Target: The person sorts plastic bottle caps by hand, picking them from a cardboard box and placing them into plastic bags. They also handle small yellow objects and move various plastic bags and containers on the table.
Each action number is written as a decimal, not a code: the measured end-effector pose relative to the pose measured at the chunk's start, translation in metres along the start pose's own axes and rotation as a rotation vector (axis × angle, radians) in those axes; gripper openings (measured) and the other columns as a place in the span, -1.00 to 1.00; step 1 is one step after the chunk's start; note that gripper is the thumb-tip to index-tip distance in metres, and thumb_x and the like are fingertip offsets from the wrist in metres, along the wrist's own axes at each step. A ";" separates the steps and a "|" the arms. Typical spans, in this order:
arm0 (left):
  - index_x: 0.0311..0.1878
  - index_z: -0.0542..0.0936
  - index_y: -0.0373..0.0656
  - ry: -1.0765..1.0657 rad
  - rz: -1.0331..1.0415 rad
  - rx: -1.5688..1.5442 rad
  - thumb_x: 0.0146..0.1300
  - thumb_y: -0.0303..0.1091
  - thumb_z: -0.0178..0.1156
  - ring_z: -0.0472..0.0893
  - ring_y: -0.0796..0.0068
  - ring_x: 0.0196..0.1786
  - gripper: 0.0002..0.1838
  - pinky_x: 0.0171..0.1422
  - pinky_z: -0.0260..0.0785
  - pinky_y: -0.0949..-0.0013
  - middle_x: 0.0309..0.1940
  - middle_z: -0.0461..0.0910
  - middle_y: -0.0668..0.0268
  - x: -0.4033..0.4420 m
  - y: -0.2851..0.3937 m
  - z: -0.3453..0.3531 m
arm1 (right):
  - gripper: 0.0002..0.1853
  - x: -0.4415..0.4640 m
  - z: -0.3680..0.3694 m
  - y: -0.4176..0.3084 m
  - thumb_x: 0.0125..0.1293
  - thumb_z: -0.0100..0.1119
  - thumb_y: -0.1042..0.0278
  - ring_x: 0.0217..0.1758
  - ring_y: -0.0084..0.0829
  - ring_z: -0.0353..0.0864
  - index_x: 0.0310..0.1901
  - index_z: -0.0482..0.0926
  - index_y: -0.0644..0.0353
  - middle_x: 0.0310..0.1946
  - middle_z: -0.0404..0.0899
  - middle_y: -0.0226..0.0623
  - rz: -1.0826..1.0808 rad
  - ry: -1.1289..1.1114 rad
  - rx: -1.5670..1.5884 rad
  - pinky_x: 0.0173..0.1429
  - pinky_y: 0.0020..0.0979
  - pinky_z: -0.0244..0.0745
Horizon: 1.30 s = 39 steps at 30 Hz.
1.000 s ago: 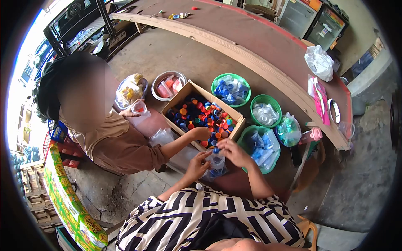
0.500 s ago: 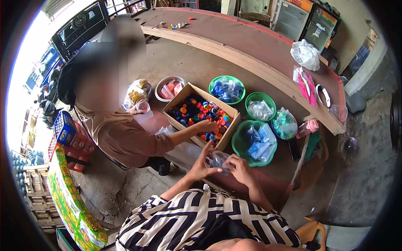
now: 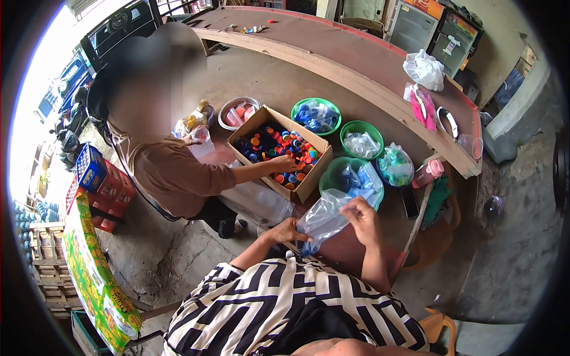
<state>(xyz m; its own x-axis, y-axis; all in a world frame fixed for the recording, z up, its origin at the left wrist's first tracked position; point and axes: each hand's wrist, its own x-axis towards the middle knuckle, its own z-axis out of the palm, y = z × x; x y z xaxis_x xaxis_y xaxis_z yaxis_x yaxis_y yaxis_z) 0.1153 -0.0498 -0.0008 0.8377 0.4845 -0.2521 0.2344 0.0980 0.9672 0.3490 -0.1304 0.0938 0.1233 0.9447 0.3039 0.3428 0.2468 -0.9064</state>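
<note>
A clear plastic bag (image 3: 325, 221) with something blue at its bottom is stretched between my hands, just above my lap. My left hand (image 3: 284, 231) grips its lower left side. At the upper right of the bag, my right hand (image 3: 363, 221) is closed with fingers and thumb pinched on the plastic. Behind the bag stands a green basin (image 3: 326, 173) with filled blue bags (image 3: 363, 181). Left of that, a cardboard box (image 3: 313, 178) holds many loose bottle caps (image 3: 279, 142). A co-worker's hand (image 3: 285, 163) reaches into the box.
Beyond the box are a green basket (image 3: 338, 126) of blue bags, another green basket (image 3: 360, 123) of clear ones, and a metal bowl (image 3: 222, 113). A phone (image 3: 409, 202) and a pink-lidded bottle (image 3: 428, 172) lie at right. Plastic sheeting (image 3: 261, 199) spreads before the co-worker (image 3: 172, 172).
The bag, earlier bunched between my hands, is now drawn out long. My right hand has risen and moved right; my left hand has turned and lowered its fingers onto the bag.
</note>
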 end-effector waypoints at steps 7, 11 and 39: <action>-0.21 0.64 -0.27 0.124 0.107 0.391 0.03 -0.20 0.40 0.56 0.45 -0.45 -0.65 -0.26 0.40 0.29 -0.49 0.62 0.17 -0.005 0.008 0.007 | -0.86 -0.012 -0.054 0.032 0.31 0.18 0.45 -0.21 -0.47 0.50 -0.16 0.54 0.30 -0.20 0.46 -0.28 0.081 0.116 0.022 -0.12 -0.47 0.42; -0.06 0.59 -0.21 0.053 0.230 0.474 -0.06 -0.24 0.36 0.62 0.09 -0.32 -0.55 -0.20 0.45 0.19 -0.37 0.63 0.01 0.008 0.005 0.019 | -0.51 -0.008 -0.063 0.025 0.24 0.30 0.27 0.07 -0.38 0.51 0.16 0.41 0.23 0.03 0.45 -0.24 -0.045 -0.025 -0.271 0.05 -0.41 0.46; -0.11 0.61 -0.30 0.178 0.238 0.408 -0.08 -0.25 0.40 0.64 0.08 -0.18 -0.55 -0.08 0.46 0.21 -0.26 0.65 0.02 0.012 -0.003 0.020 | -0.10 -0.025 -0.052 0.067 0.16 0.40 0.34 0.14 -0.33 0.48 0.44 0.03 0.11 0.20 0.34 -0.13 0.244 -0.203 0.360 0.12 -0.45 0.45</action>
<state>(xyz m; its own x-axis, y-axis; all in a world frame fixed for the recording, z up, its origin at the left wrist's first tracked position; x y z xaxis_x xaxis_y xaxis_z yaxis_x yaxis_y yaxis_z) 0.1349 -0.0619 -0.0078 0.8027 0.5961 0.0178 0.2503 -0.3639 0.8972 0.4175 -0.1487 0.0405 -0.0363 0.9986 0.0392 -0.0228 0.0384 -0.9990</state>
